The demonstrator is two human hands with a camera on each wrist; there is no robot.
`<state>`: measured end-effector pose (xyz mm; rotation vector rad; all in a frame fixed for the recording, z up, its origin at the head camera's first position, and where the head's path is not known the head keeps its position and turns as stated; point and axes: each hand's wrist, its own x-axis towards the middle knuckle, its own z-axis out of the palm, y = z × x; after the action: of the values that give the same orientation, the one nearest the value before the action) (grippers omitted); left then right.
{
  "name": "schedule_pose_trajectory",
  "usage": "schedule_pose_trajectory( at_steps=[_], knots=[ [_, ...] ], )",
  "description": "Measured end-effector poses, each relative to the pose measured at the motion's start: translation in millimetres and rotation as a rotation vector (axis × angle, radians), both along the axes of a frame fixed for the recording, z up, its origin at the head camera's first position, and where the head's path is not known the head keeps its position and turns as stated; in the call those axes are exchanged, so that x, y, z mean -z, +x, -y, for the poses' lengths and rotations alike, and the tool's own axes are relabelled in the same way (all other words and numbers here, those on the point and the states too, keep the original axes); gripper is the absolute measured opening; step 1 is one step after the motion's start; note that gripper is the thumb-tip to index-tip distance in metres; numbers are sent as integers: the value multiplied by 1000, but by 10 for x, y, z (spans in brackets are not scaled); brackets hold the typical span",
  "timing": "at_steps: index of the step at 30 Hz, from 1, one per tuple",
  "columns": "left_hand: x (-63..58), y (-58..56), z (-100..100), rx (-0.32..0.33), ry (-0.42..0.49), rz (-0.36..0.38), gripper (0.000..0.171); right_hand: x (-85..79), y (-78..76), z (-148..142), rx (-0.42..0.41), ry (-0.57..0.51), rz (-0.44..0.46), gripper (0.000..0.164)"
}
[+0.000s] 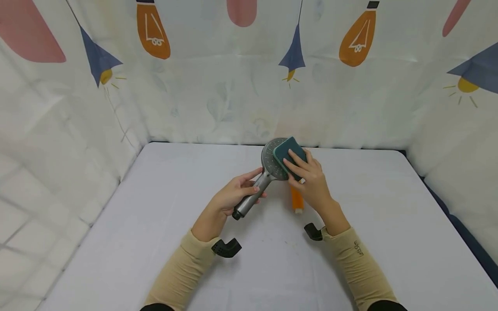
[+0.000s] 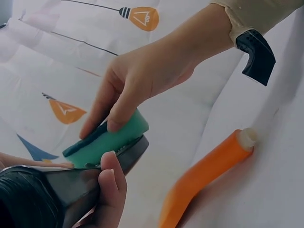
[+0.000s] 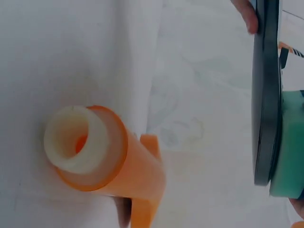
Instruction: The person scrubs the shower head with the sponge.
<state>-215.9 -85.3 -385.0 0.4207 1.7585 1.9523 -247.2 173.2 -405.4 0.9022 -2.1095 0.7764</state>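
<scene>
My left hand grips the handle of a grey shower head, its thumb lying along the handle. The round nozzle face tilts up and to the right. A green sponge with a darker top layer lies against that face, covering its right part. The fingers of my right hand spread over the sponge and hold it there. In the left wrist view the sponge shows edge-on, pinched between thumb and fingers, against the shower head's rim.
Below the right hand, an orange tube-like handle with a hollow cream end lies on the white table. A printed cloth wall rises behind the table's back edge, with more cloth on both sides.
</scene>
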Motion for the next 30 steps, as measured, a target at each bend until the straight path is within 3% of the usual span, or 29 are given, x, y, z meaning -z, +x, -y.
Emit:
schedule_pose_trajectory(
  at_steps=[3,9,15,22,30],
  knots=[
    [1,0,20,-11,13,-6,65,-18,10,-2,-15,12,-7,46],
    [-1,-5,51,-27,29,1,66,-7,-9,-37,55,-73,6,46],
    [-8,-20,89,-58,34,-4,65,-12,13,23,-12,-21,-6,47],
    [-63,7,93,-93,45,2,67,-13,-1,2,21,-114,-1,45],
    [-36,-8,42,-124,209,156,72,-43,58,66,-43,-123,-35,46]
  ],
)
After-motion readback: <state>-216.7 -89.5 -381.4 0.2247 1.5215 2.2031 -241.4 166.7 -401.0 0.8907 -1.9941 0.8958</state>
